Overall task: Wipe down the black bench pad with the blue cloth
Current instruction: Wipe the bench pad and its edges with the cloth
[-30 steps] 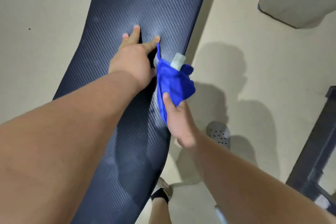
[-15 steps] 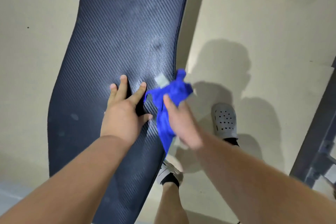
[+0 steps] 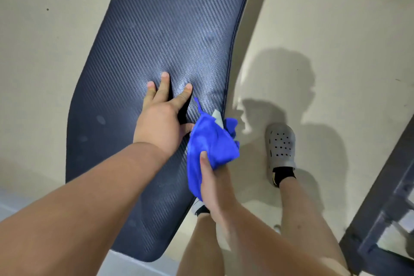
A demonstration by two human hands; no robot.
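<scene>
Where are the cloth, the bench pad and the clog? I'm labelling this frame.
cloth (image 3: 211,141): head view, middle of the bunched blue fabric.
bench pad (image 3: 165,29): head view, bare textured top surface.
clog (image 3: 281,143): head view, perforated grey upper.

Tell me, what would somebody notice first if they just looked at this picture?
Probably the bright blue cloth, bunched in the right hand at the right edge of the long black bench pad. Next, the left hand pressed flat on the pad beside it. A grey clog stands on the floor to the right.
</scene>
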